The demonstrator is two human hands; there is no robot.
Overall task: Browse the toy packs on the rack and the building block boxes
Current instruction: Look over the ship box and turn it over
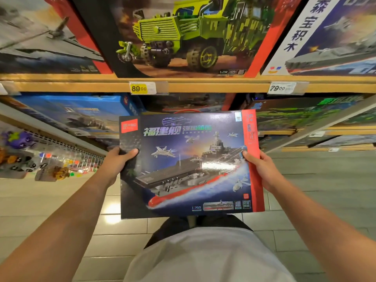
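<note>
A shopper holds an aircraft-carrier block box [189, 163] face-up before the shelf [203, 86], left hand [118, 161] and right hand [262, 169] gripping opposite edges to steady the artwork for reading. Thumbs press the front; the remaining fingers curl behind, unseen. Toy packs [30, 159] hang at left.

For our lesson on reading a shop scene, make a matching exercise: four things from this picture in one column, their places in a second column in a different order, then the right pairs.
Things:
1. aircraft carrier box
2. green truck box
3. yellow 89.00 price tag
4. hanging toy packs

Places:
A. on the rack at far left
B. on the shelf edge, under the truck box
C. held at both sides by the left hand and right hand
D. standing on the top shelf, middle

Pairs: 1-C, 2-D, 3-B, 4-A
</note>
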